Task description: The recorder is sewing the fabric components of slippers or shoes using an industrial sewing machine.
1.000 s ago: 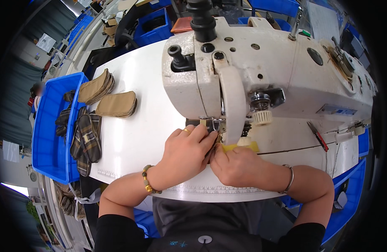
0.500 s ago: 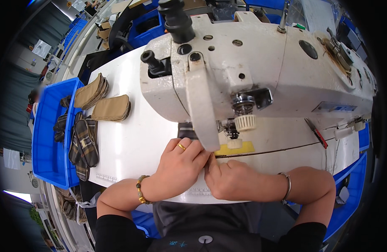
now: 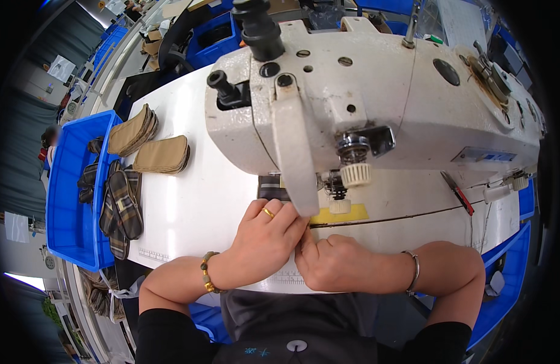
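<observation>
A dark plaid fabric piece lies beneath the head of the white sewing machine, partly covered by its pale lever. My left hand, a ring on one finger, curls over the near edge of that fabric, closed on it. Beside it my right hand is closed, its thumb and forefinger meeting the left fingertips; what they pinch is hidden. From just above the right fingers a thin dark strip runs rightward across the white table, past a yellow patch. The needle area is hidden.
Two stacks of tan padded pieces sit on the table at left. Plaid pieces hang over the edge of a blue bin. A red-handled cutter lies at right, near another blue bin.
Both hands stay at almost the same spot, with only a slight shift of the left fingers to the right. The rest of the view has moved a little with my head.
</observation>
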Action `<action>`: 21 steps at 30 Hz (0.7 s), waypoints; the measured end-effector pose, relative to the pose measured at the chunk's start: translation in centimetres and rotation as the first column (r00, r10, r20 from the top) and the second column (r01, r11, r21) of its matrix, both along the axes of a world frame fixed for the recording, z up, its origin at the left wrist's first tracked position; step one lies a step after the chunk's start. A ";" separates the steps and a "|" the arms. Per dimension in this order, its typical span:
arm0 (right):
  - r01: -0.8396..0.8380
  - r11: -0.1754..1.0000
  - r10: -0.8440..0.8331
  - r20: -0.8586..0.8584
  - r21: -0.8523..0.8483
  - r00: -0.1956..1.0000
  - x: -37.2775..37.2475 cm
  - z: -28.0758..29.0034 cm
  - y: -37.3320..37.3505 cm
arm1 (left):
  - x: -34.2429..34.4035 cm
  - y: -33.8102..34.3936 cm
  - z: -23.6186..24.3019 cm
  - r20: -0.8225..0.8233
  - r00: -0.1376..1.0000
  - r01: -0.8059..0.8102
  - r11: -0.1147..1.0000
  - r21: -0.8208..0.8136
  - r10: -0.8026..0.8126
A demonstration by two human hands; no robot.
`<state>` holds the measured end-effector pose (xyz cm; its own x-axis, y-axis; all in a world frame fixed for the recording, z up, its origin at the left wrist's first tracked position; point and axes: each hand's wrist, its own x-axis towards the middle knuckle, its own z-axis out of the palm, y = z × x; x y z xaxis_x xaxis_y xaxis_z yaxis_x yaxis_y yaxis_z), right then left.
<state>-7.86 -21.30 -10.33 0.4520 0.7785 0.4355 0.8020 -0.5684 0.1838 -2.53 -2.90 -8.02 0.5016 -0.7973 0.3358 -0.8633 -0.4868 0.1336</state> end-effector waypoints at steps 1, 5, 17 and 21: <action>-0.002 1.000 0.002 0.000 0.004 1.000 0.0 0.0 0.0 | 0.0 0.0 0.0 0.003 1.000 0.005 1.000 0.001 -0.005; 0.016 1.000 -0.016 0.020 0.000 1.000 0.4 -0.3 0.1 | 0.6 -0.1 -0.2 0.015 1.000 -0.006 1.000 0.027 0.006; 0.079 0.992 -0.070 -0.087 0.098 0.994 3.0 -1.3 -0.5 | 2.9 -0.5 -0.2 0.018 0.993 -0.114 0.993 0.008 0.114; 0.073 0.979 -0.066 -0.044 0.190 0.997 3.9 -0.8 -1.3 | 3.0 0.1 0.5 0.036 0.980 -0.196 0.981 -0.006 0.196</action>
